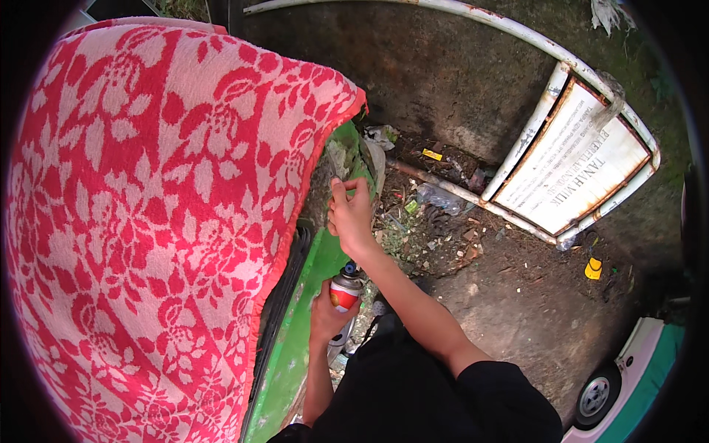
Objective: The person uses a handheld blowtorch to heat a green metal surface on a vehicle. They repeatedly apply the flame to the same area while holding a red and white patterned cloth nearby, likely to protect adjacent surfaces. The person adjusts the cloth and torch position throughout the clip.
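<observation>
Left hand [330, 319]: my fingers round a spray can [345, 292], beside green panel [294, 325]; contents hidden.
Right hand [353, 223]: fingers curled narrow near panel; grip unclear.

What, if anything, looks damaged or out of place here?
The green panel looks worn: a rough grey patch interrupts its green surface beside the right hand. Litter, including crumpled plastic, is strewn over the ground to the right, and the white sign board there has rusty edges.
</observation>
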A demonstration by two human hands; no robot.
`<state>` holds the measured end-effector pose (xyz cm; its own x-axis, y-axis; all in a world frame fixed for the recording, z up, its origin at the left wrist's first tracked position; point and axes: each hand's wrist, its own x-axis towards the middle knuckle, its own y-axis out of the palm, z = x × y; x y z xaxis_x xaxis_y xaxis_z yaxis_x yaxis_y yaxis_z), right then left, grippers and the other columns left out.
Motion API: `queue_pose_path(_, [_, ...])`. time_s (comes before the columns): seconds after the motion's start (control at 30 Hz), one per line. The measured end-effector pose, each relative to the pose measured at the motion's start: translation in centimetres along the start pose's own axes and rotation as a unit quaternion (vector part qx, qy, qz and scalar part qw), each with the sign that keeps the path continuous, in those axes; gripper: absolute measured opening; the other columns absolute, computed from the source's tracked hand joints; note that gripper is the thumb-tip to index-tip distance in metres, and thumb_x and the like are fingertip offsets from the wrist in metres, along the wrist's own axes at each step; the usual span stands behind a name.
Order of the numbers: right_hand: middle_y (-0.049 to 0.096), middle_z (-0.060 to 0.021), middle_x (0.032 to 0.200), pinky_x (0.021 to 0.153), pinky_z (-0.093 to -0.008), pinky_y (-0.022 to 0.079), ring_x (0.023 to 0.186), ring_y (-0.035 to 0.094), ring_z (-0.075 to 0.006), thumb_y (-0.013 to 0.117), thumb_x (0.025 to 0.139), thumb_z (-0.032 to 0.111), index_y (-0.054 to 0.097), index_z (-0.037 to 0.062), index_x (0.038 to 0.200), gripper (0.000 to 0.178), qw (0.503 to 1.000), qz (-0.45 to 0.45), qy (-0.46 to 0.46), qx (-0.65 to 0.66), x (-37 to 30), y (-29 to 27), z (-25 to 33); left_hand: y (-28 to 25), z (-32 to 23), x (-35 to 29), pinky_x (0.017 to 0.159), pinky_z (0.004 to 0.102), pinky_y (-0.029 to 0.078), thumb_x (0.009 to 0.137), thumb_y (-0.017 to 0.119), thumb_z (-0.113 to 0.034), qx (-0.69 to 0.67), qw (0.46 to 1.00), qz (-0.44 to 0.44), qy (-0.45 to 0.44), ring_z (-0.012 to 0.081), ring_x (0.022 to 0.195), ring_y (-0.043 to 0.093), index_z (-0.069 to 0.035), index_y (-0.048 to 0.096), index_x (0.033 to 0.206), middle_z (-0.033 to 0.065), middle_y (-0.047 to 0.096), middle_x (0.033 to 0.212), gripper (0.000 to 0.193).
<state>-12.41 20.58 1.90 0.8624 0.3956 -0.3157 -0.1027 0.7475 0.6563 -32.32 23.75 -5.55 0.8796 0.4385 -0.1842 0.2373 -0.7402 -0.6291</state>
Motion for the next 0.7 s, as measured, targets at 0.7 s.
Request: queue_pose_path(0.7, [0.044,0.0004,0.072,0.038,-0.0265,0.021,0.047,0.028,-0.0049,0.062,0.106,0.029,0.036,0.0149,0.103,0.03,1.0,-0.024,0.02,-0.003,2.0,0.5,2.2,-0.9,0.9,1.1,0.08,0.0423,0.059,0.072,0.093,-0.024,0.025,1.0,0.003,0.015,0.0321,0.09,0.076,-0.001,0.056,0.124,0.0201,0.074,0.1,0.068])
